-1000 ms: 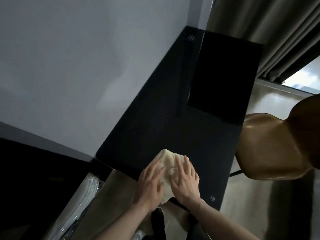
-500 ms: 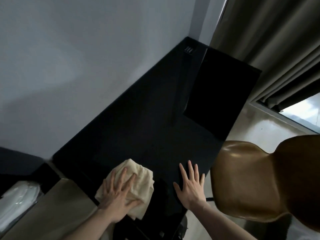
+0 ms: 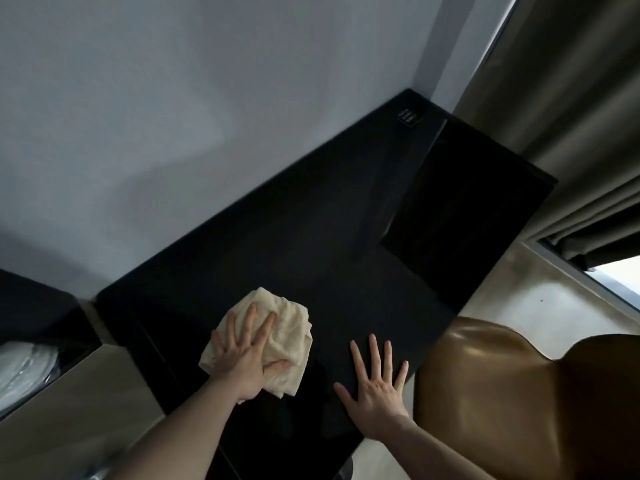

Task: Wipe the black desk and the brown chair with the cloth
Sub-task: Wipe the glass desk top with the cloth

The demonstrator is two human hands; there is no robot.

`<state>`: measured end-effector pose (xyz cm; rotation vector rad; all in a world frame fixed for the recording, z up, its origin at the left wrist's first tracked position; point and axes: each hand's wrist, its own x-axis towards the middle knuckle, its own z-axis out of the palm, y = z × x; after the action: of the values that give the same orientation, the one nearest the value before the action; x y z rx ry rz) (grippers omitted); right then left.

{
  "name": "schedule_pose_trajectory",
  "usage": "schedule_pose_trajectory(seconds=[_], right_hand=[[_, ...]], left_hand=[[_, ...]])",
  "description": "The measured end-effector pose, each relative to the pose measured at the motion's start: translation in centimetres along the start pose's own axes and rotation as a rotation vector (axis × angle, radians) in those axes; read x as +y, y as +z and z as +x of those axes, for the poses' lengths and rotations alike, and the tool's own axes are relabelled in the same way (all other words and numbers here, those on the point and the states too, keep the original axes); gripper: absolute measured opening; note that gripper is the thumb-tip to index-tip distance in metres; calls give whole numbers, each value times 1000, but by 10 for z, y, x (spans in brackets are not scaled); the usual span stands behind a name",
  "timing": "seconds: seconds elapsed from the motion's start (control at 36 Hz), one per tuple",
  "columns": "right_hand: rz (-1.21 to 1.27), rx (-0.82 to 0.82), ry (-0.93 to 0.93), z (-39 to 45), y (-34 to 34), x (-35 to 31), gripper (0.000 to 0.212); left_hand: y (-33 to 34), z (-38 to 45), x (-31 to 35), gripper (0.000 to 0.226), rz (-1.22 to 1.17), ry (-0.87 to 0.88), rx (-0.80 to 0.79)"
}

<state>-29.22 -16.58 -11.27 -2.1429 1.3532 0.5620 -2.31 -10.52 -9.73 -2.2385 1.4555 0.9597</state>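
The left hand (image 3: 246, 355) pressed flat on the cream cloth (image 3: 277, 336) at the black counter's (image 3: 311, 244) near edge; the right hand (image 3: 375, 389) lay spread, empty (bracing). Long, overlapping, even strokes would suit; the brown chair (image 3: 502, 393) waited right.

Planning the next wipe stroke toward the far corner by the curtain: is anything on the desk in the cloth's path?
Nothing visible. The cloth lies under the left hand, and the black desk beyond it looks bare up to a darker panel near that corner.

A cream cloth (image 3: 277, 327) lies bunched on the black desk (image 3: 294, 244).
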Motion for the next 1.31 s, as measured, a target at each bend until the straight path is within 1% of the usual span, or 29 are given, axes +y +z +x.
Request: schedule_pose_trajectory(seconds=[0.08,0.19,0.25,0.33,0.42,0.56,0.64,0.78,0.86,0.94,1.06,1.17,1.22,1.31], right_hand=[[-1,23,14,-5,-7,-5,86],[63,72,18,-8,-25,-7,79],[51,90,-4,-8,-35,-3,79],[42,118,-35,3,-49,11,79],[11,128,-44,26,-66,32,78],[57,151,4,72,-95,73,76],[0,133,-28,98,-111,95,77],[-55,103,-110,130,-137,122,78],[-77,68,-155,142,-148,133,81],[-85,44,-185,149,-150,137,83],[-64,51,-188,152,-149,135,84],[-89,33,-159,151,-153,127,82],[-60,36,-143,148,-157,119,80],[-13,67,-193,143,-165,92,78]], left_hand=[[-4,0,2,105,-26,-4,-6],[-4,-7,1,104,-31,16,-6],[-2,-12,2,102,-27,18,-16],[0,-15,6,99,-12,13,-26],[-1,-7,10,102,3,5,-32],[0,17,16,110,-70,-14,48],[-4,35,24,113,-89,-40,87],[-13,64,45,112,-73,-67,121],[-28,81,66,113,-97,-70,147],[-45,96,91,114,-161,-94,157],[-65,108,121,109,-228,-102,150],[-79,108,118,106,-281,-37,110],[-95,95,116,105,-309,23,151],[-104,70,107,95,-461,117,333]])
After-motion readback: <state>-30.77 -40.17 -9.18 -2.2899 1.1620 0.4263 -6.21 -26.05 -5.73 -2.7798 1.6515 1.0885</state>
